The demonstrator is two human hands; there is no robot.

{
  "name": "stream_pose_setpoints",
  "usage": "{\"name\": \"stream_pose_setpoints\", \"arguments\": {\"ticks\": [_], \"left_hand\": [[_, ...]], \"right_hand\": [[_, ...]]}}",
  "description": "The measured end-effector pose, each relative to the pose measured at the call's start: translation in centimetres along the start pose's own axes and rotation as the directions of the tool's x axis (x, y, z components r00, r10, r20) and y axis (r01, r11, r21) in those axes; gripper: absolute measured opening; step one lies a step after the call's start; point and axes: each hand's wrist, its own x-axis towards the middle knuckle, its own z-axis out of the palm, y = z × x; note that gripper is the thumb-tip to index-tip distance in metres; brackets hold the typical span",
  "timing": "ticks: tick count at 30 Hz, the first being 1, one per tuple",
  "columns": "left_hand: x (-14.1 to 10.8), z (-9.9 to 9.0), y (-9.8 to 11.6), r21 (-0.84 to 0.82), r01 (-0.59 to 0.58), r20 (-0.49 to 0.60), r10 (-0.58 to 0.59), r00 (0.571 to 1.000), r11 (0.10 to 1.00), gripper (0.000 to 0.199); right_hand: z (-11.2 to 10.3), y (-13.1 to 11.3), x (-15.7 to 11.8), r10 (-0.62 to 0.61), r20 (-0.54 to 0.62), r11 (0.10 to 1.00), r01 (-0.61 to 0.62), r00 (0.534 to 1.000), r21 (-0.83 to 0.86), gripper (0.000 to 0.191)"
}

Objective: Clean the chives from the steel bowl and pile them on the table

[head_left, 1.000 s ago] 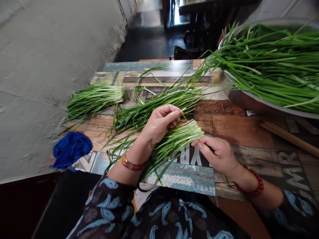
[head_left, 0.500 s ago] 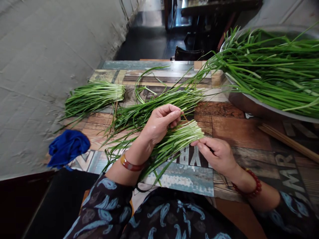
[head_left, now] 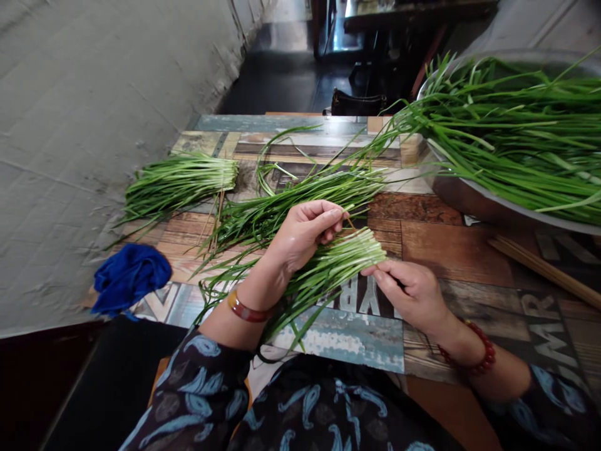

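Observation:
A bundle of garlic chives lies in front of me, its pale cut ends pointing right. Above those ends, my left hand is closed in a pinch on a thin brown strand, which runs down to the bundle. My right hand pinches at the lower side of the same cut ends; what its fingertips hold is too small to make out. Just behind the left hand lies a looser pile of chives. Farther left is another bundle with its ends evened up.
A large metal basin heaped with chives stands at the right. Wooden sticks lie in front of it. A blue cloth sits at the table's left edge, beside the grey wall. Several thin brown strands lie near the left bundle.
The view has shifted very slightly. Both hands keep their pinches at the bundle, and nothing else has visibly moved.

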Motion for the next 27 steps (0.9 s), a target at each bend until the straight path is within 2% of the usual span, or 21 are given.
{"name": "stream_pose_setpoints", "arguments": {"ticks": [20, 27], "left_hand": [[0.01, -0.12, -0.29, -0.037, -0.059, -0.021, 0.058, 0.998, 0.998, 0.021], [-0.06, 0.01, -0.11, -0.003, -0.048, -0.038, 0.048, 0.998, 0.999, 0.022]], "right_hand": [[0.19, -0.02, -0.01, -0.013, -0.046, 1.000, 0.014, 0.999, 0.020, 0.023], [0.21, 0.05, -0.09, 0.014, -0.023, 1.000, -0.014, 1.000, 0.006, 0.024]]}}
